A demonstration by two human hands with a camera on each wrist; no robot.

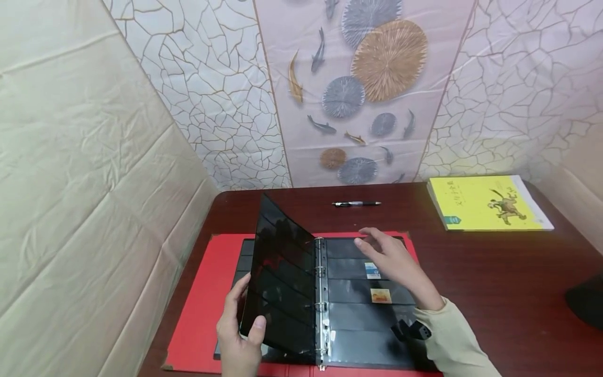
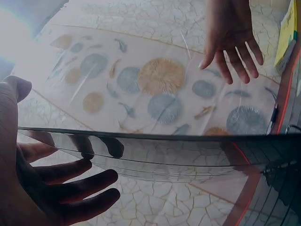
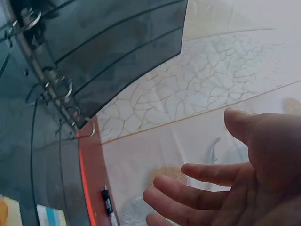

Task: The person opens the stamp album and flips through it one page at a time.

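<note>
Left hand (image 1: 238, 324) lifts a black page (image 1: 285, 283) in an open red binder (image 1: 200, 298)

The binder lies flat on the dark wooden table (image 1: 509, 293), in front of the person. The black page stands tilted up on the left of the metal rings (image 1: 321, 306), above another dark page (image 1: 246, 256). The left hand grips it near its lower outer corner, thumb on the face towards me, fingers behind. The right hand (image 1: 395, 256) holds nothing; its fingers are apart and relaxed, hanging over the upper part of the right-hand page (image 1: 358, 317). That page has clear pockets, two of them showing a small blue-and-white picture (image 1: 372, 270) and, just below it, an orange-yellow picture (image 1: 381, 296). A black device (image 1: 418, 330) sits at the right wrist, by the pale sleeve (image 1: 459, 340).

Beyond the binder a pen (image 1: 356, 203) lies sideways near the table's back edge. To its right rests a yellow book (image 1: 476, 201) with a figure on the cover. Behind the table hangs a cloth (image 1: 301, 152) printed with fish and round leaves.
</note>
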